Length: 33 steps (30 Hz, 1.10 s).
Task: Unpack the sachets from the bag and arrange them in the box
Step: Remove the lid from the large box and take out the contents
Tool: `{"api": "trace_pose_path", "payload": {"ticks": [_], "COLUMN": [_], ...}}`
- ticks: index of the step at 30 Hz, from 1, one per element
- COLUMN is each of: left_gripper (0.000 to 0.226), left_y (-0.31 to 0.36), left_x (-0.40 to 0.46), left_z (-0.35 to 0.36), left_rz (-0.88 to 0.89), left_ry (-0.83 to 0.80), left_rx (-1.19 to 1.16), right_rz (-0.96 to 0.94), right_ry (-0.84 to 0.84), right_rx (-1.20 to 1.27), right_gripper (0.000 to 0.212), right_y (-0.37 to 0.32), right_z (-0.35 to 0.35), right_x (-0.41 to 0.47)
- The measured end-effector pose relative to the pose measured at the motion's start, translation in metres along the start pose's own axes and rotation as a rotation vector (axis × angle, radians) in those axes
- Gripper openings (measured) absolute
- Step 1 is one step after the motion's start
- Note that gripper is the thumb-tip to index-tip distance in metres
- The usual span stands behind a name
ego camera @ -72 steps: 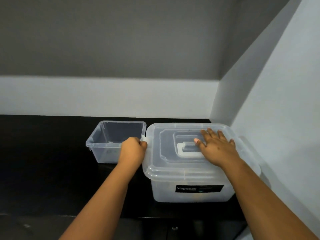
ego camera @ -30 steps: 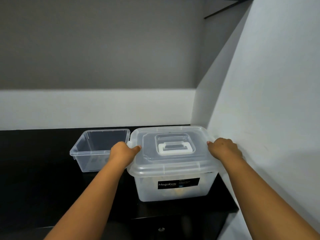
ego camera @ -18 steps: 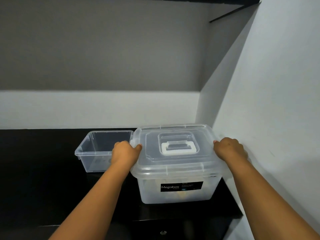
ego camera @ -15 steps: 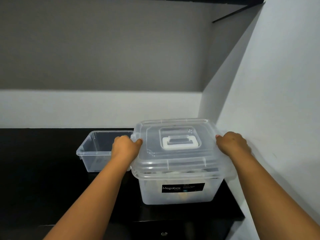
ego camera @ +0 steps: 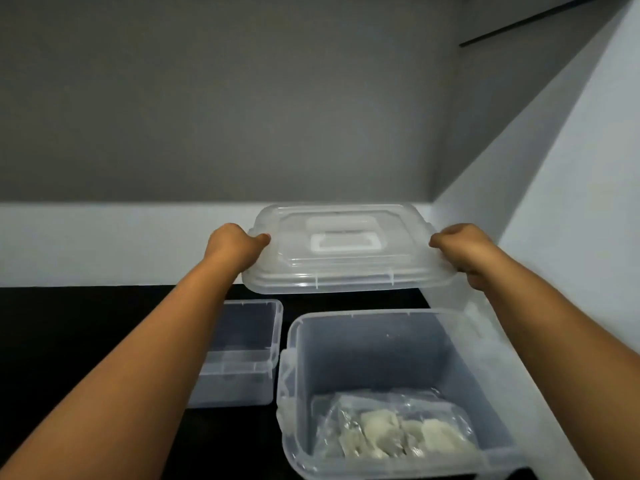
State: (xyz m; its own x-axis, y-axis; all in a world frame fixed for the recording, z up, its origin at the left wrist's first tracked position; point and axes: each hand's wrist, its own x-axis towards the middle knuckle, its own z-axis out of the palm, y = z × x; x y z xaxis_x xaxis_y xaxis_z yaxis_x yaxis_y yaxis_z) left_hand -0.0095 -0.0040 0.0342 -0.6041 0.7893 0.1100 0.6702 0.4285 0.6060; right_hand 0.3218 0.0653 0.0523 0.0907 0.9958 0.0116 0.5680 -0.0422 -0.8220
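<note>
Black counter (ego camera: 86, 323): hands (ego camera: 235, 245) grip lid (ego camera: 346, 265) above bag (ego camera: 391, 427) in tub (ego camera: 363, 341).

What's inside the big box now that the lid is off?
In the big box lies a clear plastic bag with pale sachets in it. Both hands hold the lid above. What lies under the bag is covered and cannot be seen.
</note>
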Motion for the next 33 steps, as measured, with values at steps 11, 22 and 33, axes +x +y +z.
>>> {"api": "trace_pose_path", "payload": {"ticks": [11,22,33], "left_gripper": [0.055,0.044,0.031], "left_y": [-0.105,-0.190,-0.227], "left_x": [0.158,0.192,0.194], "left_z": [0.007,0.055,0.078], "left_rz": [0.020,0.114,0.158], "left_ry": [-0.063,0.006,0.088], "left_rx": [-0.022,-0.143,-0.260], "right_rz": [0.142,0.198,0.292], "right_ry": [-0.229,-0.397,-0.438], "right_rx": [0.076,-0.060,-0.022], "right_gripper": [0.014,0.041,0.014], "right_y": [-0.054,-0.045,-0.025], "right_z": [0.153,0.244,0.284], "right_x": [0.086,0.094,0.112]}}
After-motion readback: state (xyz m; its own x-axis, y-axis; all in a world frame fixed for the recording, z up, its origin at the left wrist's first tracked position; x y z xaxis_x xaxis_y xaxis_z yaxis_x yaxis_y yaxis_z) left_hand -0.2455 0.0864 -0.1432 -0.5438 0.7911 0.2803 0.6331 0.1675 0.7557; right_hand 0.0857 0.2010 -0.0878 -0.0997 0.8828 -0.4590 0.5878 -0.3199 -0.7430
